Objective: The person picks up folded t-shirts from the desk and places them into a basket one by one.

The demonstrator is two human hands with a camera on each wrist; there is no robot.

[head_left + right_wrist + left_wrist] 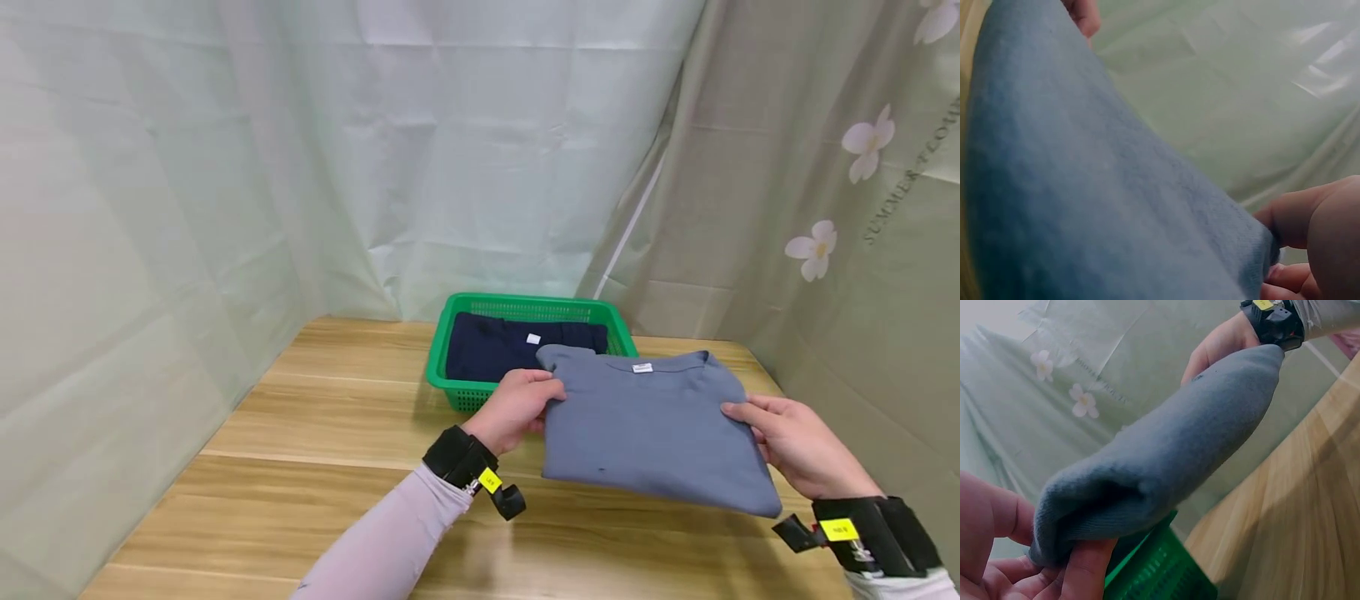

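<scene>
A folded grey-blue shirt (652,429) with a white neck label is held up above the table, between both hands. My left hand (517,408) pinches its left side, thumb on the front face. On the opposite side my right hand (795,442) grips the edge the same way. In the left wrist view the shirt (1166,437) shows its folded side opening, with left fingers (1088,569) beneath it. Behind the shirt stands a green basket (442,342), partly covered by it. Inside lies a folded navy garment (487,350) with a small white label.
The wooden table (300,475) spreads out to the left and front of the basket. Pale curtains (480,167) hang along the back and both sides, with printed white flowers (813,250) on the right one.
</scene>
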